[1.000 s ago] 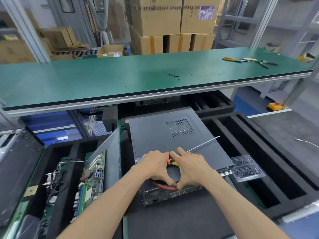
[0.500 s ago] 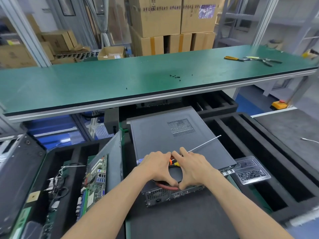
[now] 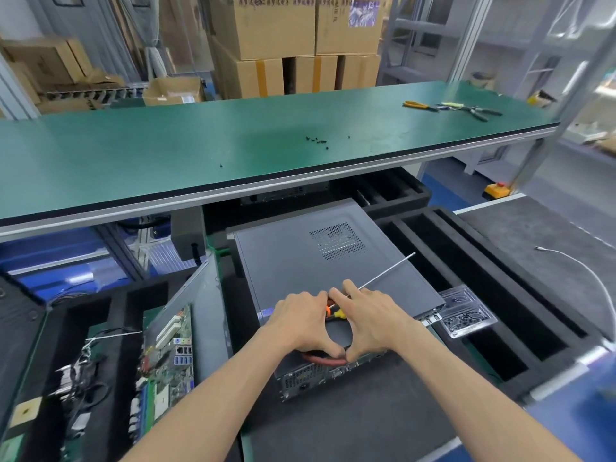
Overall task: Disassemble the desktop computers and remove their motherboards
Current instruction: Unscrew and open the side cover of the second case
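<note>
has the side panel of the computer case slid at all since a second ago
Cannot tell. Both hands press on the side panel, but its lower edge keeps about the same overlap with the rear port panel; the small shifts look like head-camera motion.

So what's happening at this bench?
A person is taking apart a desktop computer lying flat on a black mat. Both the left hand and right hand press on its side panel near the rear edge, with a screwdriver under the fingers. The panel looks still on. A removed motherboard stands in the foam tray at left.
</note>
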Tool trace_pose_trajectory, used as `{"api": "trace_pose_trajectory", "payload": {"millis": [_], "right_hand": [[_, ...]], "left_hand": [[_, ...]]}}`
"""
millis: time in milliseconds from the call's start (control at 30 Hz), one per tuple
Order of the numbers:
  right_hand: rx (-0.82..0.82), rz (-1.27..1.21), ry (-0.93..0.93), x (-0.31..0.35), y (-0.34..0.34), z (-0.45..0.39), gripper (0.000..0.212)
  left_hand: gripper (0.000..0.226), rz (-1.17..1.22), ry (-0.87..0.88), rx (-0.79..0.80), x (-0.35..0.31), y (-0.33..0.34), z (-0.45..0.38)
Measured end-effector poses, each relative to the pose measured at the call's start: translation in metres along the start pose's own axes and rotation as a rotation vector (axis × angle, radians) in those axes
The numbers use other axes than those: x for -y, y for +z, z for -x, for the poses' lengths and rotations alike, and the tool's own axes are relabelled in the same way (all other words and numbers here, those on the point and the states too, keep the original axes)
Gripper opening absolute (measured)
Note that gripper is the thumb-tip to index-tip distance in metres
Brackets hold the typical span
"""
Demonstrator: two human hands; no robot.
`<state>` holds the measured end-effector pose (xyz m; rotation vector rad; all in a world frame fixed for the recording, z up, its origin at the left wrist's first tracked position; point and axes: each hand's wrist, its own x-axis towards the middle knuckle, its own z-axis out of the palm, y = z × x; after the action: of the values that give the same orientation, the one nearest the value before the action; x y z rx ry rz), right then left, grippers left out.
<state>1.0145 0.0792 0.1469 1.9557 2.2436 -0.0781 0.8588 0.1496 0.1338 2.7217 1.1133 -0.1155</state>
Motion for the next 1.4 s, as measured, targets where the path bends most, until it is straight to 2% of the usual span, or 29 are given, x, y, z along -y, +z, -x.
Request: {"api": "trace_pose_trajectory", "payload": {"millis": [433,567,633,700,867,1000,1133,1300,1400], "right_hand": [[0.007,0.001,-0.036,-0.005,0.003,-0.002,0.091],[-0.038,-0.050,-0.064,-0.011,0.005,0.003,0.092],[-0.064,-0.138,-0.054,-0.017,0.008,0.008,0.093],[-0.135,-0.207,-0.044,-0.023,0.012,0.018,0.080],[-0.305,-0.098,-0.047,-0.042,0.028,0.056,0.047],[-0.386,-0.079,-0.162,-0.047,0.048,0.086,0.033],[-0.332,-0.123,-0.263,-0.051,0.066,0.109,0.033],[-0.004,-0.129,-0.256,-0.050,0.092,0.119,0.045],[0.112,-0.125,-0.200,-0.050,0.110,0.115,0.043]], "left_hand": [[0.084,0.009,0.005,-0.067,0.005,0.008,-0.004],[0.088,0.043,-0.039,-0.067,0.005,0.007,-0.004],[0.080,0.069,-0.058,-0.052,0.005,0.007,-0.004],[0.070,0.078,-0.044,-0.045,0.005,0.006,-0.001],[0.050,0.081,0.004,-0.014,-0.019,0.014,0.013],[0.044,0.006,0.074,-0.081,-0.059,0.029,0.027],[0.042,-0.007,0.102,-0.066,-0.082,0.050,0.043],[0.038,-0.011,0.087,0.013,-0.085,0.089,0.057],[0.035,0.005,0.033,0.105,-0.080,0.114,0.060]]}}
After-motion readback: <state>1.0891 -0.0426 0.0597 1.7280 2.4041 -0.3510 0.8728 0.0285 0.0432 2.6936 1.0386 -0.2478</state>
